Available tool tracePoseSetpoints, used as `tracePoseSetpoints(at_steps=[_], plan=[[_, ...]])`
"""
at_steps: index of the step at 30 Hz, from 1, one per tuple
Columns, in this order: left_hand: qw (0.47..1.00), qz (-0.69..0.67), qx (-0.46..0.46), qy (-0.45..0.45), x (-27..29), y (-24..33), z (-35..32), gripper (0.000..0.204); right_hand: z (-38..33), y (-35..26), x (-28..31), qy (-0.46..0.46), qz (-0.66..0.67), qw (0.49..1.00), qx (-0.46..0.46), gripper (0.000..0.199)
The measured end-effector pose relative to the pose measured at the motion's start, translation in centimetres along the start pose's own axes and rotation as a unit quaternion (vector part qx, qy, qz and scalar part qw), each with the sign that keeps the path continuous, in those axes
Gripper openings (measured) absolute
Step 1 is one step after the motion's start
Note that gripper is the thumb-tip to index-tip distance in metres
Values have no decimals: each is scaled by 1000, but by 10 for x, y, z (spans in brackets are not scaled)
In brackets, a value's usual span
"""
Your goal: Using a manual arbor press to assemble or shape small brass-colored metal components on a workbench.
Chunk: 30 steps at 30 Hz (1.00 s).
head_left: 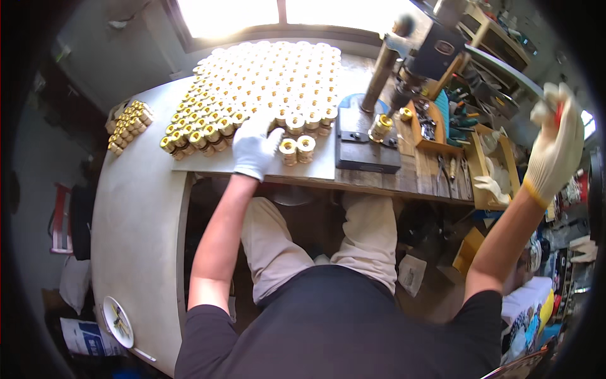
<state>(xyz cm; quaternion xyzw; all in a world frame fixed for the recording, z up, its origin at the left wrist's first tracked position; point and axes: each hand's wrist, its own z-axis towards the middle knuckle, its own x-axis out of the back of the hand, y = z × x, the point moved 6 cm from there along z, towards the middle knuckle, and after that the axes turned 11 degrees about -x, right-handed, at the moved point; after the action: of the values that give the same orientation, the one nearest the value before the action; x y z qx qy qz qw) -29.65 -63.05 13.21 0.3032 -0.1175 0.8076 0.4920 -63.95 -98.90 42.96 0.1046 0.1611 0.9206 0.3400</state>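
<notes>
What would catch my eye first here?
Probably the big block of brass-coloured fittings on the table by the bright window, with the gloved left hand at its near edge. To its right stands a dark press, one fitting on its base. Far right, the gloved right hand is raised, closed on a lever.

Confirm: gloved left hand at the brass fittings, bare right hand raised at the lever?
Not quite: the right hand isn't bare; the head view shows it gloved, raised at the lever. Gloved left hand at the brass fittings stands.
</notes>
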Motion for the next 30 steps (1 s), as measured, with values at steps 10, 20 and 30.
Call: tracePoseSetpoints(at_steps=[10, 20, 30], plan=[[998, 38, 25, -36, -14, -14, -1, 44, -96, -120, -103, -270, 531, 745, -299, 23], [979, -124, 158, 40, 22, -23, -63, 39, -180, -227, -127, -431, 415, 721, -351, 44], [952, -175, 241, 77, 13, -17, -87, 37, -188, -221, -133, -380, 483, 668, -420, 39]])
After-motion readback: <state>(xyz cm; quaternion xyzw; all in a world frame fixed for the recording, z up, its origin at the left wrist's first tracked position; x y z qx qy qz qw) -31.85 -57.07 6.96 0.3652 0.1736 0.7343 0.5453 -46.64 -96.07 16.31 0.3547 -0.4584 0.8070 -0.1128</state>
